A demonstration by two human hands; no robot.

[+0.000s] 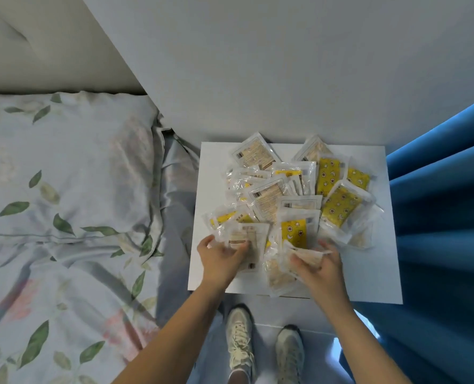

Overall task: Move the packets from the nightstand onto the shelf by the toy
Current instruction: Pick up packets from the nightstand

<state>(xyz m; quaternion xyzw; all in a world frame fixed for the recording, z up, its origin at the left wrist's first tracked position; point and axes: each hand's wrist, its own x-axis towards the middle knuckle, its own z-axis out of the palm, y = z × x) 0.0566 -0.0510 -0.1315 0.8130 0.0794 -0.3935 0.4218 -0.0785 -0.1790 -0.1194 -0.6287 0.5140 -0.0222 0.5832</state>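
Down low, two shoes [266, 350] on the floor between the forearms. L hand [220, 260] is over the nightstand [368, 273] near edge, thumb and fingers curled round a beige packet [248, 245], gripping it. R hand [319, 268] just beside, fingers curled round another beige packet [305, 259], w/ more clear wrappers lying under it at the front edge. Beyond both hands, the rest of the packets [294, 189] sit in a loose overlapping heap on the nightstand top: yellow star-print ones [339, 205] ahead of the R hand, beige ones further back by the wall. Bed [64, 203] w/ leaf-print cover is left of the L hand; blue curtain [440, 217] right of the R hand.
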